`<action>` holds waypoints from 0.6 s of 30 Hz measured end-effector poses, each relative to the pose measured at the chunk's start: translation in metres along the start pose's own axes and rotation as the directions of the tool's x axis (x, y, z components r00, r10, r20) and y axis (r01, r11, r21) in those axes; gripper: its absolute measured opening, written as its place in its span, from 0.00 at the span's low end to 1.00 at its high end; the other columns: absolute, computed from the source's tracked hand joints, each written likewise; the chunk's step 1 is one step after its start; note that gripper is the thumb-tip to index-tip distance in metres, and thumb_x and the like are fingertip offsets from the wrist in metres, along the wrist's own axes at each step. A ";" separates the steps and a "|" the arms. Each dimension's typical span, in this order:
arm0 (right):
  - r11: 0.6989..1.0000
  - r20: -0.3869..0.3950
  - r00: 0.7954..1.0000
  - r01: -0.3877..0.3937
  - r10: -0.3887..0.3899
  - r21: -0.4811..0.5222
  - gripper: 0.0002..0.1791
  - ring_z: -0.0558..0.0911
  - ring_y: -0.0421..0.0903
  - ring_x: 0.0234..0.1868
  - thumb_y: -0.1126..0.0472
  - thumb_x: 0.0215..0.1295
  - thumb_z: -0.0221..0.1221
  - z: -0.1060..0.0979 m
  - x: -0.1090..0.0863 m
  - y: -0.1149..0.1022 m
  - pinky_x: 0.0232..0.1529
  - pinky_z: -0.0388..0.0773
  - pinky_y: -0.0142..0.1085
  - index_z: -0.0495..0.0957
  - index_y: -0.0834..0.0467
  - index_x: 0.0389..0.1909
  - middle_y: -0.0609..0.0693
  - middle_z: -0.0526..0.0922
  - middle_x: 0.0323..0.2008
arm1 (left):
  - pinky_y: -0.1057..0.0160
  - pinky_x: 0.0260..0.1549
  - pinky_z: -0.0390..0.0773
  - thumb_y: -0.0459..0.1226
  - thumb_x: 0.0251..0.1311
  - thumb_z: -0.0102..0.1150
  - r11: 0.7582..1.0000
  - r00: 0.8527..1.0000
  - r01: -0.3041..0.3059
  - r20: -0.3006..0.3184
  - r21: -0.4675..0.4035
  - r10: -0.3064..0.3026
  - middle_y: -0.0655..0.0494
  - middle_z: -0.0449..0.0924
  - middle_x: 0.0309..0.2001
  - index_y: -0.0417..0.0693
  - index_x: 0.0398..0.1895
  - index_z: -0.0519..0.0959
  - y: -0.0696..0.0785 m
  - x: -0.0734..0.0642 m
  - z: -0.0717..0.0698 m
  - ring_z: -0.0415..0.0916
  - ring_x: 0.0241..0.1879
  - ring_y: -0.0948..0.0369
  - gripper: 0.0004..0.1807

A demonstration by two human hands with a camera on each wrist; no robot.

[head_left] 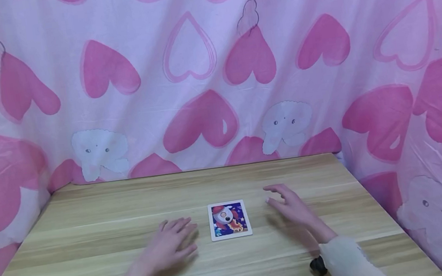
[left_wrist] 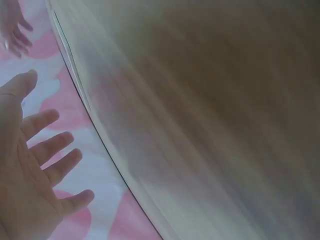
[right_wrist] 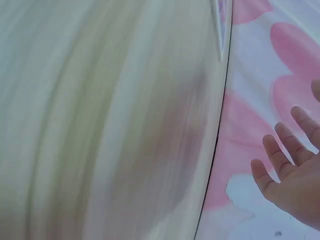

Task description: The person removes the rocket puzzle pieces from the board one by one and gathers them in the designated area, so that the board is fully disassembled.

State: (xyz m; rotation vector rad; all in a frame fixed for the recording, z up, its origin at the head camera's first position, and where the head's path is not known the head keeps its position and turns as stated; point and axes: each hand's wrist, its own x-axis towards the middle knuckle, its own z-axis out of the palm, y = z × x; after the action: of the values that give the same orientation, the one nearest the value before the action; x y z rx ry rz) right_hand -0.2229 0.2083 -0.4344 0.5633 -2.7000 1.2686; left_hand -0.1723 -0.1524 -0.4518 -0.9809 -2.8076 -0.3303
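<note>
A small flat picture board with a white border lies on the wooden table, showing a rocket with an orange flame on a dark blue starry ground. To its left hovers my left hand, palm down, fingers spread and nothing held. My right hand is raised on the other side, its fingers loosely bent and apart from the board. The left wrist view shows my left palm with all digits fanned out. In the right wrist view, the fingers of my right hand are extended, holding nothing.
The light wood-grain table runs back to a pink and white curtain printed with hearts and white animal faces. This cloth also hangs along both sides. A black strap piece shows at the right wrist beside a pale sleeve.
</note>
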 end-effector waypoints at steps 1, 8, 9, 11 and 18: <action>1.000 -0.001 1.000 -0.019 0.019 0.025 0.18 0.67 0.52 0.53 0.60 0.60 0.55 0.003 0.002 -0.002 0.51 0.63 0.51 0.71 0.58 0.52 0.52 0.71 0.50 | 0.39 0.52 0.52 0.53 0.56 0.50 1.000 1.000 -0.014 0.015 -0.004 0.014 0.47 0.64 0.58 0.49 0.57 0.69 0.002 0.001 0.001 0.59 0.57 0.48 0.28; 0.992 0.039 0.997 -0.073 0.069 0.103 0.12 0.71 0.46 0.44 0.65 0.59 0.55 0.029 0.019 -0.010 0.42 0.70 0.41 0.75 0.57 0.44 0.49 0.74 0.42 | 0.40 0.51 0.55 0.55 0.56 0.48 0.996 0.992 -0.083 0.088 -0.025 0.085 0.49 0.65 0.58 0.52 0.58 0.68 0.015 0.006 0.008 0.59 0.57 0.50 0.29; 0.992 0.047 0.996 -0.074 0.069 0.104 0.11 0.71 0.46 0.43 0.65 0.59 0.56 0.033 0.021 -0.011 0.41 0.70 0.40 0.75 0.57 0.43 0.49 0.75 0.41 | 0.40 0.51 0.56 0.56 0.56 0.48 0.996 0.991 -0.090 0.097 -0.027 0.092 0.50 0.65 0.58 0.52 0.58 0.68 0.017 0.007 0.008 0.59 0.57 0.50 0.29; 0.992 0.062 0.996 -0.067 0.061 0.105 0.10 0.72 0.45 0.41 0.66 0.58 0.56 0.039 0.026 -0.013 0.40 0.70 0.39 0.76 0.58 0.41 0.50 0.75 0.40 | 0.41 0.51 0.56 0.55 0.55 0.48 0.994 0.989 -0.108 0.102 -0.035 0.111 0.49 0.65 0.58 0.52 0.58 0.68 0.020 0.009 0.009 0.59 0.57 0.50 0.29; 0.995 0.166 0.985 -0.064 0.050 0.080 0.10 0.72 0.44 0.37 0.66 0.58 0.55 0.056 0.042 -0.020 0.38 0.71 0.37 0.76 0.60 0.41 0.46 0.75 0.35 | 0.42 0.51 0.57 0.56 0.55 0.48 0.991 0.980 -0.124 0.151 -0.053 0.131 0.50 0.63 0.59 0.54 0.58 0.68 0.028 0.017 0.011 0.59 0.58 0.50 0.29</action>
State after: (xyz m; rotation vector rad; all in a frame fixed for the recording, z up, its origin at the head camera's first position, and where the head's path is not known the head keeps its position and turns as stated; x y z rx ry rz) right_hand -0.2506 0.1421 -0.4459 0.6298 -2.8242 1.4177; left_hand -0.1686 -0.1181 -0.4549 -1.2399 -2.8651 -0.3127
